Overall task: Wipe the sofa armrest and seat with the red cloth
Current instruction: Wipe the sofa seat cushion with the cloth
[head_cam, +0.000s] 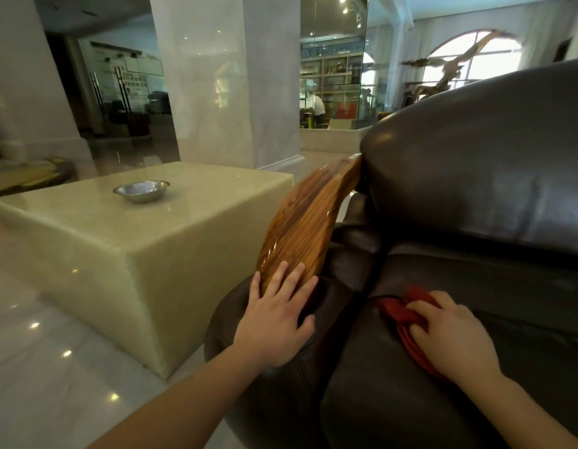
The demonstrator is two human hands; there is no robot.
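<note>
Your sofa (475, 196) is dark brown leather, smooth and glossy, with soft creases and plump rounded cushions. Its armrest (265, 377) bulges out in a padded leather curve, and along the top runs a long, curved slab of polished wood (307, 218), orange-brown with dark streaked grain and a wet-looking shine. To the left of the sofa stands a blocky stone table (145, 254), pale green-cream, sharp-edged and glossy, with a shallow metal bowl (141, 190) on its top. The floor around it is light polished stone that throws back ceiling lights.

Your left hand (274, 322) lies flat and open on the armrest, fingers spread; the fingertips reach onto the lower end of the wooden slab while the palm and thumb rest on the leather. It holds nothing.

Your right hand (452, 335) is on the sofa seat (394, 400), just right of the armrest, pressing down on the red cloth (402, 314). The cloth is bunched and folded, soft-looking, and shows beyond your fingers and under the palm's near edge. Your fingers are curled over it, gathering it against the leather.
</note>
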